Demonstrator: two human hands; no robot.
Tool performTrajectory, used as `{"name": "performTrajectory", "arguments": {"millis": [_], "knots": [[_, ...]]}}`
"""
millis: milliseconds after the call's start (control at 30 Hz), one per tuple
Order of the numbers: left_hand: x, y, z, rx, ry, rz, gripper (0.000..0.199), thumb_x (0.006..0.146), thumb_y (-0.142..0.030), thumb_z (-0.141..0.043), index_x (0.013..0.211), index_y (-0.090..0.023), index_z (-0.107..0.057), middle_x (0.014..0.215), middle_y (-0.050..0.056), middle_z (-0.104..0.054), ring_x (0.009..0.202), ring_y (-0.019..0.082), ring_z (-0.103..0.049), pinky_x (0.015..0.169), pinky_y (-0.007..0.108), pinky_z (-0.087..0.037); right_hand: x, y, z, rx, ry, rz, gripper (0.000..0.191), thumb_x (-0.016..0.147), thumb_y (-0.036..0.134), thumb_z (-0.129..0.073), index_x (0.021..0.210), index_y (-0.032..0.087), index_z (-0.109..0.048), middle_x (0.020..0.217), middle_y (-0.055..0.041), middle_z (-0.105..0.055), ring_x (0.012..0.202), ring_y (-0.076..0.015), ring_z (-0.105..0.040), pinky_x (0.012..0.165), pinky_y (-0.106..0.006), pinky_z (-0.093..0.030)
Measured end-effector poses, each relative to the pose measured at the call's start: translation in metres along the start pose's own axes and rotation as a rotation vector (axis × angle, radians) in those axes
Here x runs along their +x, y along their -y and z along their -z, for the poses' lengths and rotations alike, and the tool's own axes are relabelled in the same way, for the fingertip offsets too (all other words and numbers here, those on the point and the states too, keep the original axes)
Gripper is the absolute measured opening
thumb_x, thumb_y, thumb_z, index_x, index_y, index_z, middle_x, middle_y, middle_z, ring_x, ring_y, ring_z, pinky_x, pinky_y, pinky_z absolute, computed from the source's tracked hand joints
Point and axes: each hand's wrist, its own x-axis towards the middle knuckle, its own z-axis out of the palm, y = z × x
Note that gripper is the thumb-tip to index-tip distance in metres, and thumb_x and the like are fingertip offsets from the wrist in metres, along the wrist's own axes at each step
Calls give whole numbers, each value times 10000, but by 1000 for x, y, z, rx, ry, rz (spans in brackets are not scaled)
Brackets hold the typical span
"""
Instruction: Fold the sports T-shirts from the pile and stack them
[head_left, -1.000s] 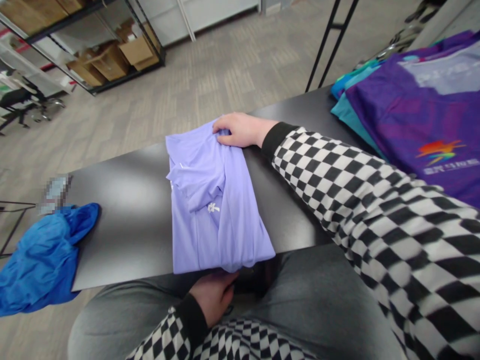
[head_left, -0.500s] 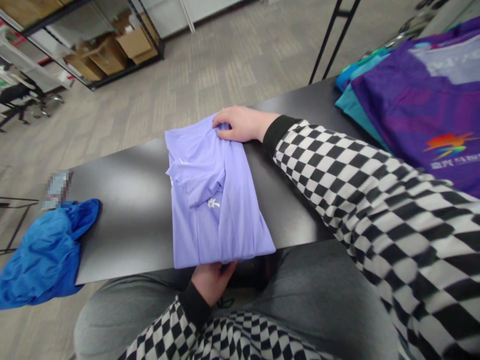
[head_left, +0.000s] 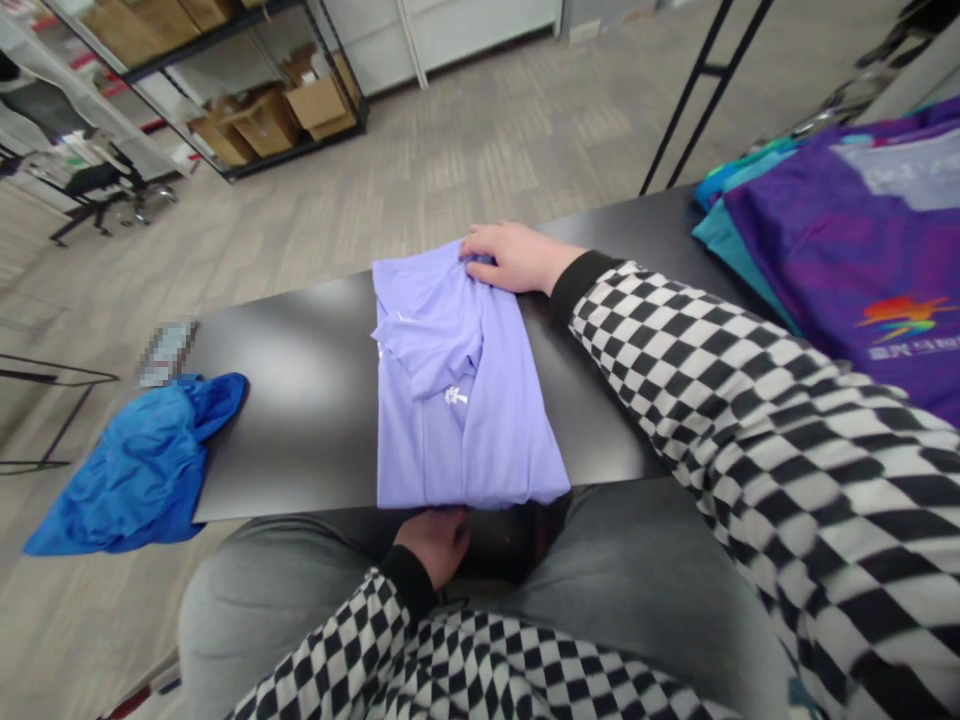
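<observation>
Reaching across from the right, the right hand (head_left: 514, 258) lies on the far edge of the folded lavender shirt (head_left: 461, 400), fingers bent and pressing the cloth down, the checkered sleeve (head_left: 720, 390) stretched over the table (head_left: 300, 400). At the near edge the left hand (head_left: 435, 543) comes up from the lap, its fingers curled under the shirt's hem; whether they pinch the cloth or only touch it cannot be told, since the fingertips are hidden beneath the fabric. The shirt lies flat in the middle of the dark table, its near end just over the edge. A crumpled blue garment (head_left: 142, 470) hangs off the left end beside a blurred patch. Purple and teal shirts (head_left: 847, 250) are stacked at the right, cut off by the frame. Beyond lie grey carpet and a far-left shelf rack (head_left: 247, 110) of cardboard boxes
</observation>
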Motion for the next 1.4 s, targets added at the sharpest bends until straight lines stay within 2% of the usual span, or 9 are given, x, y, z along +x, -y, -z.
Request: {"name": "performTrajectory", "arguments": {"millis": [167,300,433,600,700,833,967,1167,1400], "knots": [[-14,39,-25,-207,-57,129,356,1068,-373,-605,1245,-170,-837,1238,185,-858,1218,358,-812,1088,465,-604,-23,39,20,-38,-130,-83,530,1147,496,-505,1494,174,-744,1560,-193,-734,1605,-408,-545,1382,-737,-263],[-23,67,-39,-536,-419,113,472,974,-311,-700,1418,-153,-728,1403,200,-793,1361,345,-746,1236,498,-539,-65,96,44,-31,-271,-168,531,1126,532,-506,1433,198,-782,1464,-207,-786,1482,-395,-665,1331,-673,-422],[-17,61,-46,-1003,-631,-19,627,897,-419,-818,1456,-190,-650,1522,179,-735,1453,339,-687,1294,528,-496,-144,185,50,82,-558,-373,434,1109,570,-525,1290,302,-814,1241,-144,-853,1244,-357,-798,1165,-604,-609],[0,40,-41,-1320,-649,-182,717,822,-506,-933,1381,-182,-622,1507,215,-736,1448,340,-692,1316,537,-467,-262,282,2,350,-749,-809,279,1063,590,-559,1020,384,-742,997,-78,-822,993,-343,-849,947,-577,-715],[11,34,-32,-1440,-614,-225,730,800,-530,-967,1331,-176,-613,1408,208,-784,1344,328,-754,1244,527,-542,-299,300,-39,481,-689,-990,228,951,578,-691,991,353,-687,1026,-91,-836,1011,-355,-849,990,-602,-709],[18,28,-22,-1519,-609,-225,719,797,-461,-979,1335,-164,-606,1367,201,-813,1259,319,-797,1159,493,-616,-301,295,-78,562,-583,-1020,360,786,514,-840,1064,333,-700,1228,-123,-856,1221,-371,-826,1167,-597,-636],[12,30,-26,-1323,-492,-203,614,831,-374,-919,1342,-117,-695,1367,207,-832,1277,346,-794,1149,474,-623,-289,293,-99,763,-334,-991,352,753,452,-881,1047,327,-733,1148,-78,-885,1164,-363,-851,1128,-555,-661],[-11,37,-43,-1068,-172,-208,295,776,-328,-849,1013,-152,-849,1111,145,-897,1137,387,-832,1109,483,-626,-288,299,-109,805,-56,-910,285,698,359,-925,963,326,-825,1193,-61,-893,1271,-390,-814,1250,-574,-568],[-67,20,-46,-1892,4,88,393,675,-227,-834,1062,-160,-812,1027,151,-883,1041,363,-861,940,463,-698,-309,338,-91,935,-4,-944,552,727,481,-1006,1176,195,-863,1236,-132,-884,1226,-407,-811,1208,-616,-585]]}}
